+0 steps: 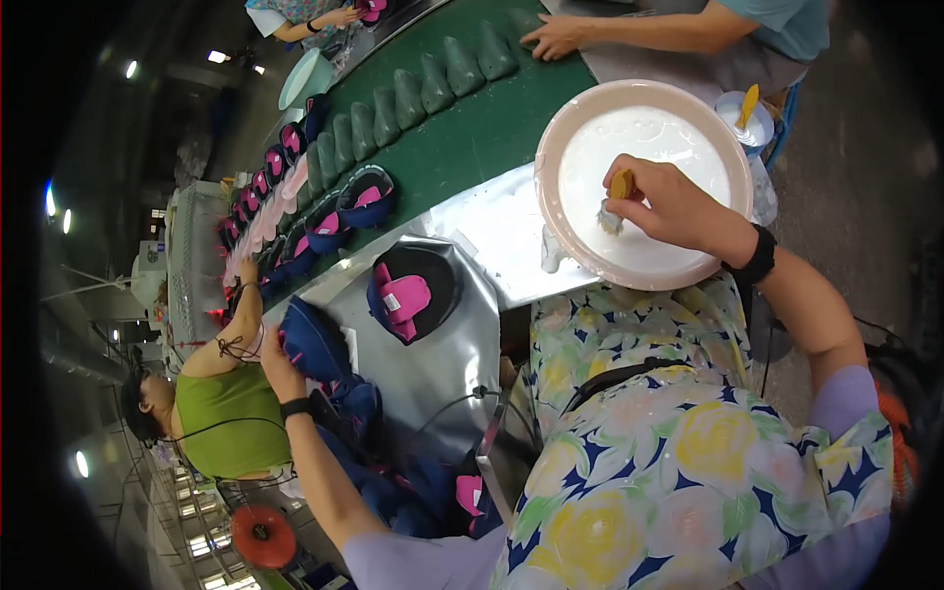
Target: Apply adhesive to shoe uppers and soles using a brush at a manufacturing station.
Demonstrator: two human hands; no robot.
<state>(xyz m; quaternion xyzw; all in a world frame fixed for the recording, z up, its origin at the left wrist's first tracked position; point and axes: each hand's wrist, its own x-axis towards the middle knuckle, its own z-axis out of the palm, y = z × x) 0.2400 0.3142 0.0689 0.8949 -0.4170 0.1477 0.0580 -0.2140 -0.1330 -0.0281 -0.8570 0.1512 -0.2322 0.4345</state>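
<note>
My right hand (661,202) grips a brush (621,184) by its short yellow handle. The bristles point down at the white liquid (678,147) in a wide pale-pink basin (548,182); whether they touch it I cannot tell. On the left, the fingers of my left hand (282,369) close on the edge of a navy shoe upper (317,339), partly hiding it. Beside that, another navy upper with a pink tongue (405,295) lies on a shiny metal tray (452,364). More navy uppers (393,497) are heaped below my left forearm.
A green conveyor belt (433,162) carries a row of grey-green shoe lasts (408,98) and several navy-and-pink uppers (329,231). A co-worker's hand (558,37) reaches over its far end. Another person in green (231,423) works at left. A tub with a yellow-handled brush (749,106) stands beyond the basin.
</note>
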